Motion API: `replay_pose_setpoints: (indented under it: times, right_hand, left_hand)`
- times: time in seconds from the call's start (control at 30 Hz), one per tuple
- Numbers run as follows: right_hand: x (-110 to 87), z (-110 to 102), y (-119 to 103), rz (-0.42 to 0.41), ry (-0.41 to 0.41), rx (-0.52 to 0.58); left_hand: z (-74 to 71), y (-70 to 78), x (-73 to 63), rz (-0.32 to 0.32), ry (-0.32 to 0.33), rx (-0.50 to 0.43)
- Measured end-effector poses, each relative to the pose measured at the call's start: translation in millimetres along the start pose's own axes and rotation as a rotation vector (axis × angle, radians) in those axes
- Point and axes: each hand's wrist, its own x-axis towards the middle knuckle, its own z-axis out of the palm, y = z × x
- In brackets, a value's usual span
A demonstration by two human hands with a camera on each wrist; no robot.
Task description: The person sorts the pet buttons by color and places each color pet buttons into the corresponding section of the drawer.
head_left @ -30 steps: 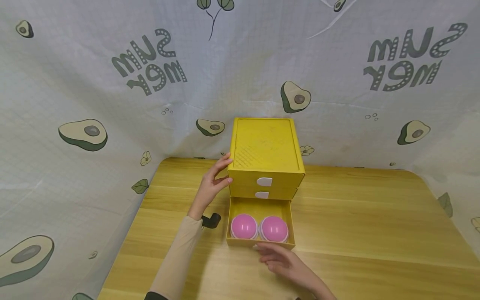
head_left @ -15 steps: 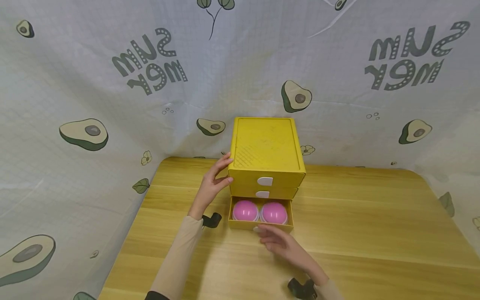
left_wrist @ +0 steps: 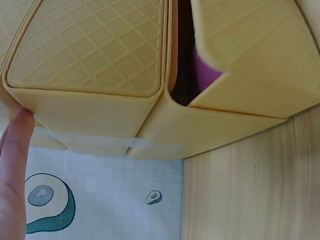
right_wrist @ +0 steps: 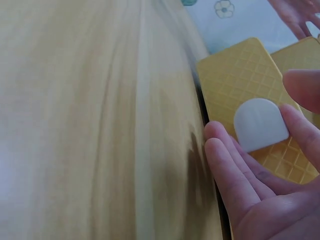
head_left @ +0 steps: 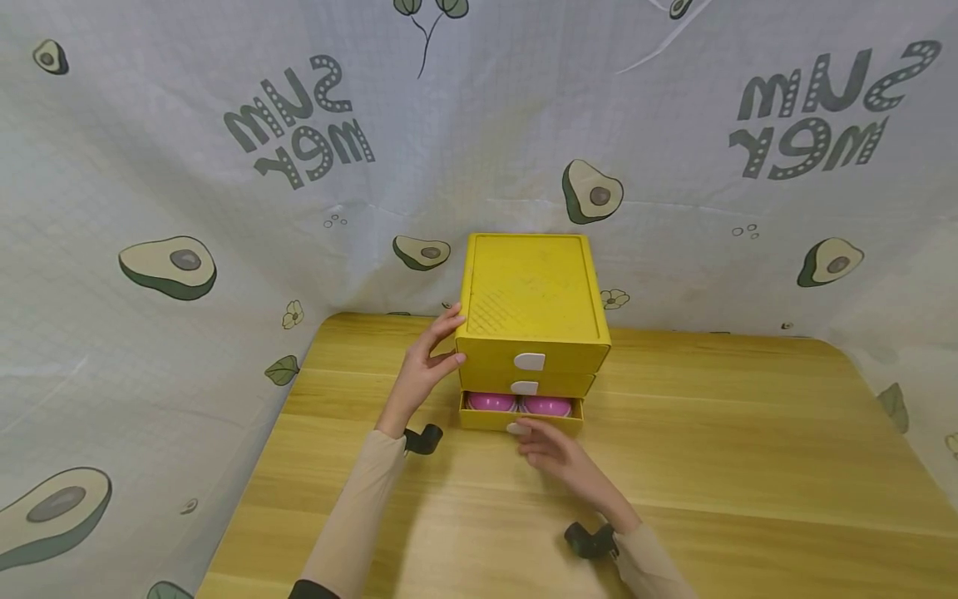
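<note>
A yellow drawer cabinet stands at the back of the table. Its bottom drawer sticks out a short way, and the tops of two pink domed things show inside. My left hand rests against the cabinet's left side near the top front corner, fingers spread. My right hand touches the drawer's front beside its white handle. In the right wrist view its fingers lie fairly straight around the handle, with the thumb held off it.
The wooden table reaches out on both sides of the cabinet. Behind hangs a pale cloth printed with avocados. Two upper drawers with white handles are pushed in. Black wrist-worn devices sit on both wrists.
The bottom drawer has slid inward, carrying the pink domed things under the cabinet. My right hand has moved forward with the drawer front; my left hand stays in place.
</note>
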Motion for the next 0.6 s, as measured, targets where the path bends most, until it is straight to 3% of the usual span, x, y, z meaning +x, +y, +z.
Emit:
replay_pose_setpoints:
  times: [0.3,0.6]
  right_hand:
    - [10.6,-3.0,3.2,0.039,0.055,-0.026]
    - [18.8,-4.7,3.7,0.013,0.084,-0.023]
  left_hand:
    - [0.4,-0.5,0.2,0.001,-0.003,-0.009]
    - [0.8,0.1,-0.2,-0.012,0.003,-0.006]
